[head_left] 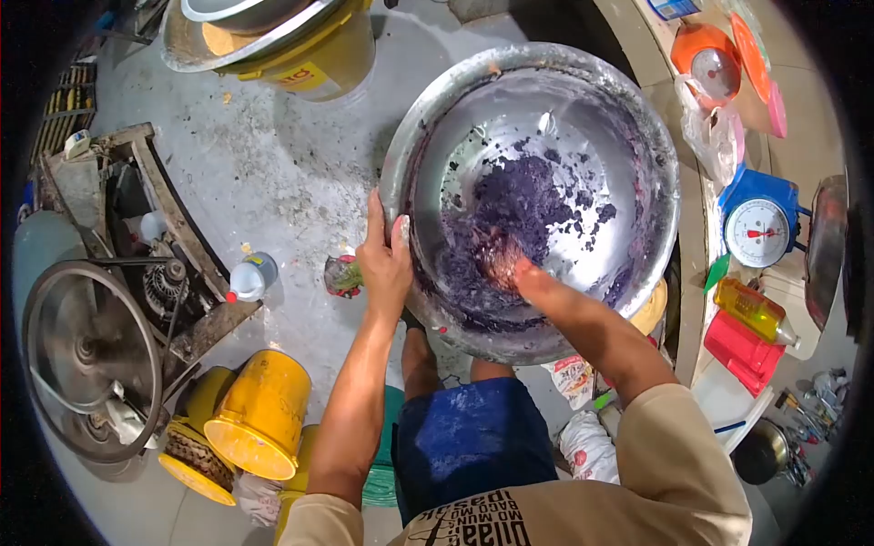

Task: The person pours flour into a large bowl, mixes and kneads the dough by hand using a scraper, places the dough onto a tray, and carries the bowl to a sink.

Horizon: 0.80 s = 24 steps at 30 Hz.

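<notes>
A large metal basin is tilted toward me, its inner wall smeared purple. Crumbly dark-purple mash lies in its bottom, with loose clumps scattered to the right. My left hand grips the basin's left rim, thumb and fingers on either side of it. Down in the mash, at the lower left of the basin, is my right hand. Purple bits coat it, and its fingers blend into the mixture, so their shape is hidden.
A blue dial scale, an orange scale and a bottle of yellow liquid stand on the right ledge. Yellow buckets and a machine with a large wheel are at left. A plastic jug sits on the floor.
</notes>
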### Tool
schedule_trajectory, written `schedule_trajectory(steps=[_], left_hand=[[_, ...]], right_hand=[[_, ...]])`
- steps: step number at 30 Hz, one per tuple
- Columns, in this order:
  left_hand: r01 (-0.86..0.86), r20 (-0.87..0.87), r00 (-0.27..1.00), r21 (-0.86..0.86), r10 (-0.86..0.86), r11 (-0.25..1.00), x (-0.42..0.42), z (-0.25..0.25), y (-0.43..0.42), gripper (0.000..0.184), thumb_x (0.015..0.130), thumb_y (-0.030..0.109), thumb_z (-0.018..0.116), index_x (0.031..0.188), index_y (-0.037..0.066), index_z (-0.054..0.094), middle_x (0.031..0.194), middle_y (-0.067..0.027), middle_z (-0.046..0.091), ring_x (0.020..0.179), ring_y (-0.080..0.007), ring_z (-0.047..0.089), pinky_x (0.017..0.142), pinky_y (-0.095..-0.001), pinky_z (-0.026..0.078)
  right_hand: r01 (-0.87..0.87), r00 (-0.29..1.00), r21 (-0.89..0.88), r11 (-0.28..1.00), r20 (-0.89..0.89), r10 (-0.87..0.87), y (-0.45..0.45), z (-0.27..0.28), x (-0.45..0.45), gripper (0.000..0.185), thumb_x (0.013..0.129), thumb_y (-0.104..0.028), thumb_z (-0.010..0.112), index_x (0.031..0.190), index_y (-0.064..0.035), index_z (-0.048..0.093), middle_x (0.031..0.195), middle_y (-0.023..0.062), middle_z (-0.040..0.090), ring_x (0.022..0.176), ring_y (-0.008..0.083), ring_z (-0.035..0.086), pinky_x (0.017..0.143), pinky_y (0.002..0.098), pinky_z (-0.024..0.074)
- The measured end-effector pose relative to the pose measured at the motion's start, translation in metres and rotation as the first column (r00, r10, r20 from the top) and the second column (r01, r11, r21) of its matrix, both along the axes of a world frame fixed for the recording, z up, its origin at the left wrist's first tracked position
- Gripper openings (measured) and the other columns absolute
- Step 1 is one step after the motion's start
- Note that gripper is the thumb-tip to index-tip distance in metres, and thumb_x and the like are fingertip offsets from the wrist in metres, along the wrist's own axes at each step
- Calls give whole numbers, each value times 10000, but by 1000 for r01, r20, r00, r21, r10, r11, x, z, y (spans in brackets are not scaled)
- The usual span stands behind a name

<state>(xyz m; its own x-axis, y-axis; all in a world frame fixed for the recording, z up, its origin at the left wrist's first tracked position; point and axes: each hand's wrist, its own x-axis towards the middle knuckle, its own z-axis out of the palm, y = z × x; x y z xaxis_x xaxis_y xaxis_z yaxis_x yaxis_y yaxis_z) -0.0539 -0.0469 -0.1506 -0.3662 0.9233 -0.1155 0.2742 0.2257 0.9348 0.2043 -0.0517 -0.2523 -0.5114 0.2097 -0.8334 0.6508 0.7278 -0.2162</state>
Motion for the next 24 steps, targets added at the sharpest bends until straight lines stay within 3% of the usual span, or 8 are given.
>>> schedule_trajectory(steps=[6,10,13,16,18,21,23,24], left_hand=[[184,-183,960,-159,-212,970,2,-6,61,572,1020,204,603,1538,62,408,1196,-268,687,1063,-451,677,887,-488,537],[360,-357,859,-92,-368,928,-2,-10,98,615,1004,256,631,1542,69,400,1201,-296,666,1078,-492,642,921,-515,513],[270,-387,874,-115,-293,956,-13,9,68,574,1019,225,587,1539,76,397,1184,-276,671,1089,-467,643,894,-543,511],[137,-135,980,-88,-148,987,-19,1,18,511,1019,143,559,1508,47,446,1207,-294,679,1130,-452,661,946,-489,514],[138,-134,981,-21,-139,990,-18,0,7,495,1023,125,548,1500,30,457,1258,-293,664,1165,-423,662,970,-462,509],[147,-80,984,-121,-157,982,-20,2,16,483,1024,124,558,1487,12,482,1318,-290,643,1213,-391,653,1003,-436,499],[148,-85,983,-135,-160,980,-16,10,23,482,1017,131,579,1476,7,502,1344,-286,633,1239,-377,643,1019,-425,493],[145,-116,981,-82,-154,986,-12,15,30,482,1012,134,592,1470,6,511,1354,-283,629,1251,-372,638,1025,-419,491]], right_hand=[[413,890,167,895,136,-436,37,-42,-44,602,1028,-361,443,1600,-188,373,1669,176,292,1547,425,232,1223,658,172],[809,557,372,456,-235,-796,65,-61,-66,600,997,-404,562,1534,-161,450,1547,139,441,1470,360,365,1191,538,312],[860,190,-339,383,-483,-855,59,11,-54,574,991,-340,611,1507,-137,463,1475,116,521,1334,299,494,1079,474,422],[413,-270,-877,247,-377,-886,38,69,-6,552,986,-276,660,1480,-112,476,1402,93,601,1198,238,623,967,410,531],[329,-364,-927,180,-300,-882,27,87,37,533,980,-241,683,1458,-105,491,1349,81,641,1164,225,653,965,384,552],[796,-47,-294,529,-902,-430,27,81,114,503,958,-184,698,1430,-103,543,1326,86,653,1140,243,647,977,368,547],[671,-455,-738,71,-486,-747,37,106,141,373,966,-130,636,1335,-76,628,1249,86,679,1048,206,652,864,313,566],[548,-552,-827,126,-470,-689,45,69,168,348,972,-160,627,1308,-75,653,1214,71,689,991,183,649,790,290,557]])
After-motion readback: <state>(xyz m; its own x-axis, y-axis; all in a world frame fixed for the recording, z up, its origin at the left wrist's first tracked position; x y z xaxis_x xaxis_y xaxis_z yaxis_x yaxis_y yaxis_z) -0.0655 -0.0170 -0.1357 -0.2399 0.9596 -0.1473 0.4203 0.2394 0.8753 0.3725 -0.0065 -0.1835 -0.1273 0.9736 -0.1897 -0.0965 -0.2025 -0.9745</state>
